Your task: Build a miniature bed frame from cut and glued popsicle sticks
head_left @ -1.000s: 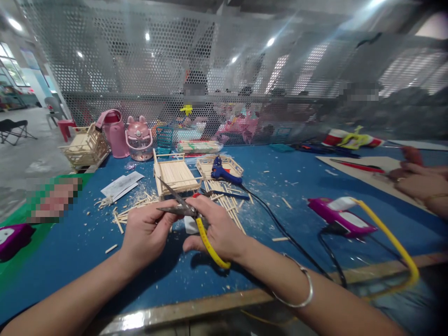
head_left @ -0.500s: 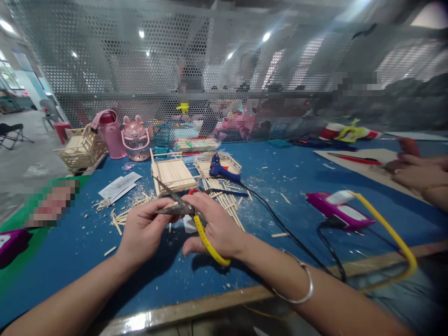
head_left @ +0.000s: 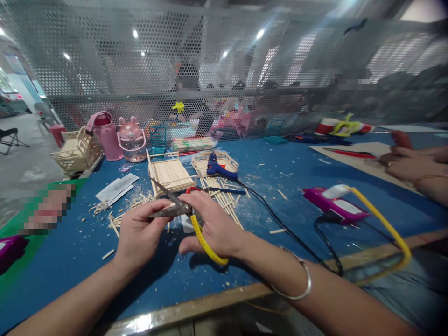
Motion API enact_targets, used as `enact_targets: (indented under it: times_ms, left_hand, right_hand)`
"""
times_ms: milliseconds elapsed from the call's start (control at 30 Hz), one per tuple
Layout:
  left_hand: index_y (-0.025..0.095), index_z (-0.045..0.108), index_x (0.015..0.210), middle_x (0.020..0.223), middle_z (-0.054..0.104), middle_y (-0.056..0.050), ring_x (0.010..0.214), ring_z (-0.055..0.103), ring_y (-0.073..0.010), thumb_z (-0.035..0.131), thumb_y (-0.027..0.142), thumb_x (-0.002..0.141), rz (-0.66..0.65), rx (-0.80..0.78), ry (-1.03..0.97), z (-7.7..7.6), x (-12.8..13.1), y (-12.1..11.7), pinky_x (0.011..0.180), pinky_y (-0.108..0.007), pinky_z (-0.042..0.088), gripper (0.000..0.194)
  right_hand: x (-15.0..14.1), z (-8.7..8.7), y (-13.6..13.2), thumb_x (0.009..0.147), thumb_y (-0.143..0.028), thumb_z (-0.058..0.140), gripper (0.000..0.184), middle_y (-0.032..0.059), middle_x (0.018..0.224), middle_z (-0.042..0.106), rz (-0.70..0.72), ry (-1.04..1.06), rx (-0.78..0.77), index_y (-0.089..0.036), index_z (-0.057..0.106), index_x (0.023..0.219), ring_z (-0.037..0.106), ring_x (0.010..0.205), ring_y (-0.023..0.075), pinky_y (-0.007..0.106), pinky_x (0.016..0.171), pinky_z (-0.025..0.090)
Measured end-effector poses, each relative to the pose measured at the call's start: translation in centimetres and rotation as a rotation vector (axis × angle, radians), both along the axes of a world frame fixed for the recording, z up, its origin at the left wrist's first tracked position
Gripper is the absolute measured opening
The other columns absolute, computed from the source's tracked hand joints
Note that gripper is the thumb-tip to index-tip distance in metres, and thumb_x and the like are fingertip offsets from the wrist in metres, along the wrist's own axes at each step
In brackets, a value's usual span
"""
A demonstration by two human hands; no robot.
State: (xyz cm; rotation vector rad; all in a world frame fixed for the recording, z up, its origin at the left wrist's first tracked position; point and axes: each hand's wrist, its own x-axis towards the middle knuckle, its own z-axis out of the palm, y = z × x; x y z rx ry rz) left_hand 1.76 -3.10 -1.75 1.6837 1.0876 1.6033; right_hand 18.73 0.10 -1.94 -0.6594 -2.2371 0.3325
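My right hand (head_left: 219,228) is closed around the handles of a pair of scissors (head_left: 182,209), one loop yellow and the other red. The blades stand apart and point left. My left hand (head_left: 140,233) is closed in a pinch at the blades, on a small pale stick mostly hidden by the fingers. Just beyond both hands lies a small frame built of wooden sticks (head_left: 171,171). A blue glue gun (head_left: 220,170) rests on a second stick frame (head_left: 196,163). Loose wooden sticks (head_left: 227,205) are strewn in front of it.
Paper slips (head_left: 117,187) lie left of the stick frame. A pink flask (head_left: 110,140), a pink bottle (head_left: 132,142) and a stick-built model (head_left: 77,151) stand behind. A purple power strip (head_left: 336,205) with cables lies right. A perforated screen (head_left: 140,84) bounds the table. Another person's hands (head_left: 406,161) are at far right.
The view has shifted slightly, so the things sit a little further left. The scissors and both hands keep nearly the same pose, the blades still apart.
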Motion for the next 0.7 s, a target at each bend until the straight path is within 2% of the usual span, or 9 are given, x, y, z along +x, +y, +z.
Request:
enact_targets:
  times_ms: [200,467,533,600,700]
  left_hand:
    - [0.02,0.071,0.076,0.069,0.072,0.002,0.06,0.064,-0.01,0.064,0.014,0.07,0.046,0.016,0.032,-0.17,-0.19,-0.11,0.057,-0.016,0.05,0.011]
    - [0.017,0.069,0.076,0.071,0.073,-0.002,0.062,0.066,-0.0132,0.064,0.02,0.072,0.033,-0.024,0.002,-0.04,0.01,-0.08,0.058,-0.021,0.053,0.007]
    - [0.016,0.069,0.075,0.068,0.072,-0.002,0.06,0.065,-0.0133,0.063,0.024,0.075,0.021,-0.061,0.04,-0.06,0.09,-0.02,0.056,-0.021,0.053,0.01]
    - [0.016,0.069,0.075,0.065,0.071,-0.002,0.056,0.063,-0.0121,0.061,0.027,0.077,0.021,-0.074,0.159,-0.23,0.13,0.09,0.052,-0.02,0.051,0.014]
    - [0.017,0.069,0.075,0.064,0.07,-0.001,0.052,0.061,-0.0103,0.06,0.025,0.078,0.032,0.012,0.364,-0.7,0.14,0.25,0.049,-0.018,0.048,0.013]
  right_hand:
    - [0.09,0.06,-0.08,0.06,-0.071,0.058,0.075,0.008,0.096,0.056,0.002,-0.002,-0.001,-0.015,0.049,0.109,0.05,0.084,0.0202,0.036,0.078,0.042]
    - [0.05,0.02,-0.07,0.059,-0.07,0.061,0.073,0.0072,0.093,0.056,0.044,0.075,-0.076,-0.015,0.051,0.106,0.051,0.083,0.0203,0.037,0.077,0.042]
    - [0.05,-0.06,-0.08,0.063,-0.064,0.063,0.064,0.0048,0.089,0.056,0.033,0.146,-0.176,-0.017,0.052,0.105,0.051,0.078,0.018,0.034,0.072,0.043]
    - [0.0,-0.14,-0.12,0.07,-0.056,0.063,0.049,0.0005,0.077,0.054,0.008,0.23,-0.338,-0.018,0.053,0.1,0.049,0.067,0.0138,0.029,0.062,0.042]
    - [-0.24,-0.24,-0.2,0.075,-0.044,0.063,0.033,-0.0042,0.066,0.047,0.0,0.35,-0.569,-0.018,0.053,0.093,0.043,0.054,0.009,0.023,0.052,0.037]
